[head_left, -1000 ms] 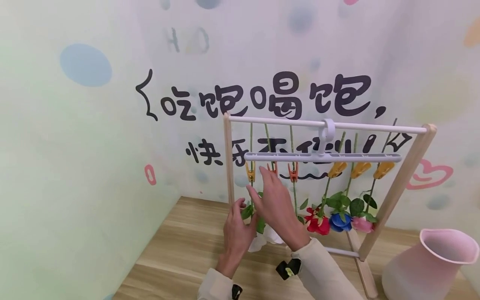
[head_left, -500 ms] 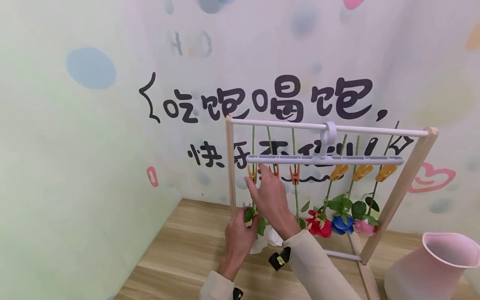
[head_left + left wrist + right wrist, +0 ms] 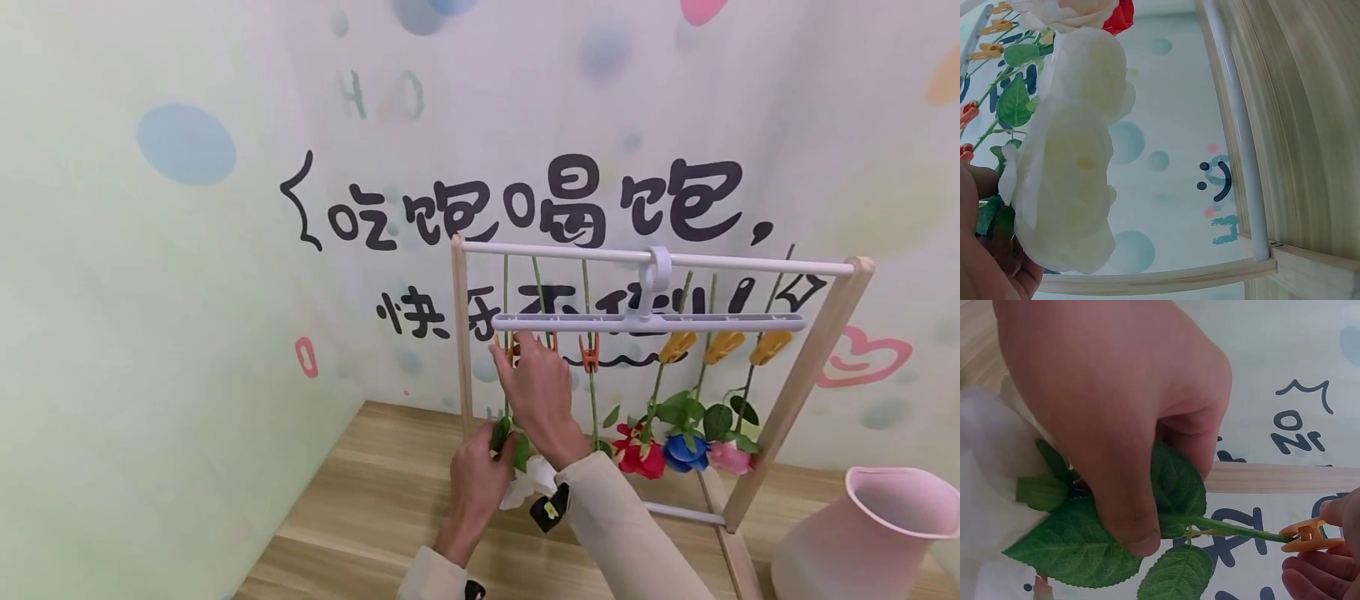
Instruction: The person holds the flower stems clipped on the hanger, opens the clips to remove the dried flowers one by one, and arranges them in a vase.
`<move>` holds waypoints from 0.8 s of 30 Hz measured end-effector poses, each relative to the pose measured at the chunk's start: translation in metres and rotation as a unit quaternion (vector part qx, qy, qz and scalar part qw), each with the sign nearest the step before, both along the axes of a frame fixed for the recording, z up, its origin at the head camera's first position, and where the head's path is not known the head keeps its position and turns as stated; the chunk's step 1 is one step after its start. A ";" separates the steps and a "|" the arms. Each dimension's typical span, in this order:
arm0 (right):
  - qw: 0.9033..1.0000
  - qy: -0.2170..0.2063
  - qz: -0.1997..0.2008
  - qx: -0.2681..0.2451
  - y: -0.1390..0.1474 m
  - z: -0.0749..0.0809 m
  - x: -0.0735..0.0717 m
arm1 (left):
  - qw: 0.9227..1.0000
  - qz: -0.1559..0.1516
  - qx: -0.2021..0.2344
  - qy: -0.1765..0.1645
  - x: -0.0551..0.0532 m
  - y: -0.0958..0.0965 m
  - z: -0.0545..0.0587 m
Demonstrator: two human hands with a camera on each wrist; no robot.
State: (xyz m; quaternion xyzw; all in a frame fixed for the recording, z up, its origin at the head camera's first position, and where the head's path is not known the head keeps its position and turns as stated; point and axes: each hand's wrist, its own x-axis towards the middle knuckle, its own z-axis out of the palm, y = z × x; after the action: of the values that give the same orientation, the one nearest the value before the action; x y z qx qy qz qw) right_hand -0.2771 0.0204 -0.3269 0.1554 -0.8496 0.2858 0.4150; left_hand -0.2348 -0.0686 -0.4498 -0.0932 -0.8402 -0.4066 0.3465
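Note:
A white rose [image 3: 1072,187] hangs upside down by its green stem [image 3: 1235,527] from the left end of a lilac hanger [image 3: 570,324]. My left hand [image 3: 476,467] grips this stem among the leaves, just above the bloom. Higher up, my right hand [image 3: 540,392] pinches the arms of the yellow-orange clip [image 3: 1309,544] between thumb and fingers. The stem still runs into that clip's jaws. Behind the first bloom in the left wrist view is a second white rose [image 3: 1094,72].
The hanger hooks over the top bar of a wooden rack [image 3: 806,383]. Red [image 3: 637,457], blue [image 3: 686,454] and pink [image 3: 729,458] roses hang from yellow clips on the right. A pink vase [image 3: 847,542] stands on the wooden table [image 3: 352,500], right of the rack.
My right hand has brought its fingers in onto the leftmost clip. My left hand has settled lower, around the leaves and stem. The head view has shifted slightly.

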 end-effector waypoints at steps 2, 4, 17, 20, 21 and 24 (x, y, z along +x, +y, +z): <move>1.000 0.004 -0.003 0.002 0.000 0.001 0.000 | 1.000 0.000 0.000 0.000 0.000 0.000 0.000; 1.000 0.003 -0.005 0.006 -0.001 0.001 0.000 | 1.000 0.004 -0.002 0.002 0.000 0.000 0.000; 1.000 0.009 0.025 0.008 0.003 0.004 0.001 | 0.999 0.030 -0.022 0.019 0.000 -0.009 0.005; 1.000 0.005 0.028 0.010 0.003 0.005 0.002 | 0.999 0.036 -0.026 0.023 0.000 -0.012 0.005; 1.000 0.005 0.028 0.010 0.003 0.005 0.002 | 0.999 0.037 -0.028 0.023 0.000 -0.012 0.005; 1.000 0.007 0.028 0.009 0.002 0.006 0.004 | 0.999 0.038 -0.031 0.017 0.000 -0.015 0.004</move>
State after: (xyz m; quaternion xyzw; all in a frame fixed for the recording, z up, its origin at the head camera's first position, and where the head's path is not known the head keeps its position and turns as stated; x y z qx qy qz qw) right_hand -0.2735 0.0223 -0.3205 0.1848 -0.8445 0.2882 0.4118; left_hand -0.2346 -0.0832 -0.4456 -0.0794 -0.8492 -0.3651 0.3731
